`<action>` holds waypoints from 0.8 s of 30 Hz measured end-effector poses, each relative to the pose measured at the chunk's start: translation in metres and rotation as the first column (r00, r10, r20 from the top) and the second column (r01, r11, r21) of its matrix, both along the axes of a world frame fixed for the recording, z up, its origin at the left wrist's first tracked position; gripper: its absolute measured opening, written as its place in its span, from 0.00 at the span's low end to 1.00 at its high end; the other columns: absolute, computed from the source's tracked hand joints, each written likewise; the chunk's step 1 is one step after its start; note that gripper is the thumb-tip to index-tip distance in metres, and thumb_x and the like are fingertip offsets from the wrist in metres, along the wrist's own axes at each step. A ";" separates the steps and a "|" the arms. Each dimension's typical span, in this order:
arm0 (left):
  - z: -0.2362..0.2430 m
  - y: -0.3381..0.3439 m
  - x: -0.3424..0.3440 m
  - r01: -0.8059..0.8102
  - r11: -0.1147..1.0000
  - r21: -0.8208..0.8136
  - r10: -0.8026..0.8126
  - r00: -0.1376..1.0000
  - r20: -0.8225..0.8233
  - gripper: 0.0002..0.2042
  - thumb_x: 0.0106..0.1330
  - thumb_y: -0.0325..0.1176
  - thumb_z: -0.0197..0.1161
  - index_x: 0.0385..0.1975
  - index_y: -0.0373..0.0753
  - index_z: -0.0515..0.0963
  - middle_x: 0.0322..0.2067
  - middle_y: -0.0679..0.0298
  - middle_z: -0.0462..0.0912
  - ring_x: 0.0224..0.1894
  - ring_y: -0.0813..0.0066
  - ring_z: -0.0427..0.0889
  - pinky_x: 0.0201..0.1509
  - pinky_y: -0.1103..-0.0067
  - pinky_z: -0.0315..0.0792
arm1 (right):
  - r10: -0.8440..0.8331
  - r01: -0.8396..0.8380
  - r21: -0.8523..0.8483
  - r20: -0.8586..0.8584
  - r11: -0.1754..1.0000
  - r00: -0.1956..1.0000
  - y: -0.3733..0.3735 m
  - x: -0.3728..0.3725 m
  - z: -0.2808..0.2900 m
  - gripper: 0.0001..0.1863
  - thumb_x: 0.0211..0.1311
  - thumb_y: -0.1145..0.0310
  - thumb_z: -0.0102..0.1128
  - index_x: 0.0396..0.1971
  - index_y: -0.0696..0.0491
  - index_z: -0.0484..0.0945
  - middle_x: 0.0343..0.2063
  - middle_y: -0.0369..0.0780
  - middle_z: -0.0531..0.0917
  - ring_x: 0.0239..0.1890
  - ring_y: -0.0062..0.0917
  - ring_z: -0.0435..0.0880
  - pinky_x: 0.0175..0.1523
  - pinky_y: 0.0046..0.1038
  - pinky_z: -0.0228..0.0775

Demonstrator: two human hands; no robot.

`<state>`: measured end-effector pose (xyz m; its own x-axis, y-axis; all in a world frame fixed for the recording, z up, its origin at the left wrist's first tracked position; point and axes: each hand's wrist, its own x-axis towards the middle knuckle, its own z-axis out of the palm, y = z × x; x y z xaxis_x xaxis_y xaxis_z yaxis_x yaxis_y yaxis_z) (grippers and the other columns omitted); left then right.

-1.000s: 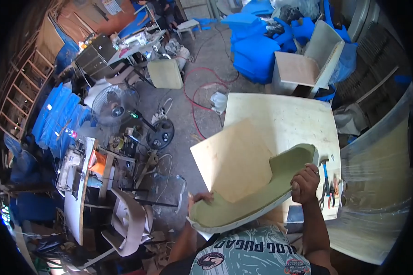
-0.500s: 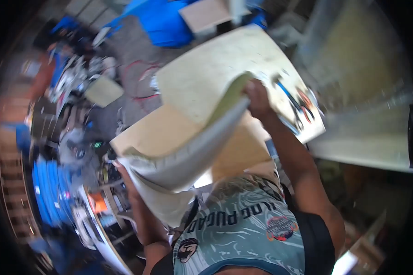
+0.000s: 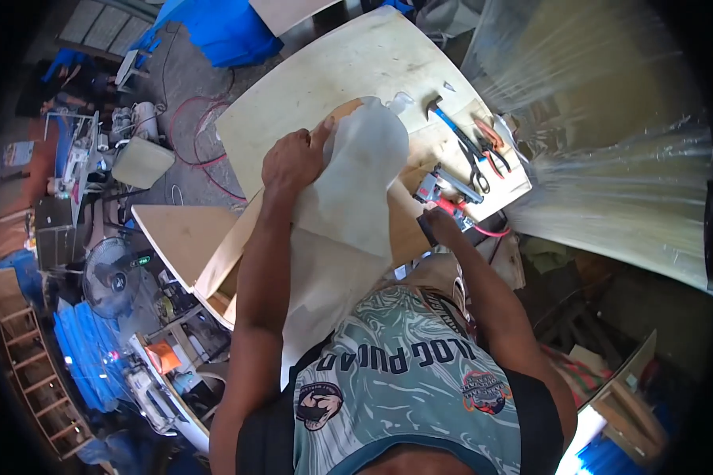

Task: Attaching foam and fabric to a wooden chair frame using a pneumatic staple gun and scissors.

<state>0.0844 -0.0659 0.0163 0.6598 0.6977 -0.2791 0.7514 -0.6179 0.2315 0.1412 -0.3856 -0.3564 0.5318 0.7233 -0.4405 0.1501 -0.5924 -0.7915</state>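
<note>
My left hand (image 3: 293,162) grips the edge of a curved panel (image 3: 352,158), covered with pale fabric that hangs toward my body over plywood parts (image 3: 170,241). My right hand (image 3: 440,222) is closed on the handle of a red and silver pneumatic staple gun (image 3: 450,194), which has a red air hose (image 3: 491,231). Beyond it on the pale board worktop (image 3: 301,87) lie a blue-handled hammer (image 3: 444,119), black scissors (image 3: 477,176) and orange-handled pliers (image 3: 491,138).
At the left are a fan (image 3: 103,277), a ladder (image 3: 36,372), blue foam sheets (image 3: 79,348) and sewing machines (image 3: 142,392). A plastic-wrapped panel (image 3: 610,158) stands right of the worktop, blue bundles (image 3: 230,32) beyond it. Another person (image 3: 75,79) is at the far left.
The panel has turned fabric side up and now lies over the worktop. My left hand moved up to its far part; my right hand left it and moved down to the staple gun.
</note>
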 end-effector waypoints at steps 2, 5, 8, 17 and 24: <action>0.005 0.003 -0.008 0.065 0.998 -0.013 -0.064 0.997 0.036 0.35 0.72 0.64 0.43 0.43 0.34 0.83 0.45 0.45 0.85 0.50 0.49 0.83 0.56 0.59 0.73 | 0.165 -0.150 -0.175 0.076 0.973 0.983 -0.012 -0.014 0.043 0.19 0.73 0.55 0.53 0.50 0.56 0.78 0.49 0.53 0.82 0.54 0.47 0.81 0.59 0.38 0.72; -0.003 0.003 -0.002 0.029 0.995 -0.095 -0.017 0.992 0.126 0.29 0.73 0.58 0.47 0.42 0.35 0.82 0.40 0.46 0.85 0.48 0.48 0.83 0.55 0.60 0.74 | 0.482 -0.498 -0.112 0.500 0.860 0.720 -0.007 -0.019 0.068 0.23 0.67 0.57 0.62 0.55 0.56 0.76 0.52 0.50 0.81 0.56 0.43 0.80 0.61 0.36 0.70; -0.015 -0.008 -0.019 0.092 0.996 -0.019 -0.071 0.871 0.487 0.23 0.72 0.52 0.53 0.35 0.34 0.81 0.34 0.47 0.85 0.42 0.47 0.83 0.49 0.60 0.75 | 0.026 0.036 0.252 -0.238 0.967 0.971 0.040 -0.039 0.160 0.34 0.61 0.56 0.69 0.61 0.59 0.71 0.56 0.47 0.80 0.58 0.39 0.78 0.63 0.34 0.69; -0.009 -0.026 -0.116 0.119 0.915 0.384 -0.376 0.597 0.709 0.14 0.61 0.32 0.66 0.45 0.37 0.76 0.47 0.56 0.81 0.49 0.53 0.79 0.56 0.63 0.72 | 0.349 -0.273 0.228 -0.438 0.935 0.829 0.073 -0.037 0.250 0.30 0.73 0.46 0.55 0.61 0.57 0.71 0.54 0.42 0.79 0.58 0.30 0.76 0.64 0.33 0.67; -0.046 -0.109 -0.378 -0.890 0.379 -0.252 0.474 -0.047 0.879 0.24 0.79 0.52 0.46 0.41 0.32 0.75 0.36 0.60 0.78 0.40 0.71 0.78 0.43 0.76 0.74 | 0.578 -0.160 0.616 -0.574 0.771 0.580 0.127 -0.024 0.293 0.28 0.78 0.50 0.45 0.64 0.58 0.67 0.59 0.43 0.77 0.60 0.28 0.77 0.65 0.33 0.70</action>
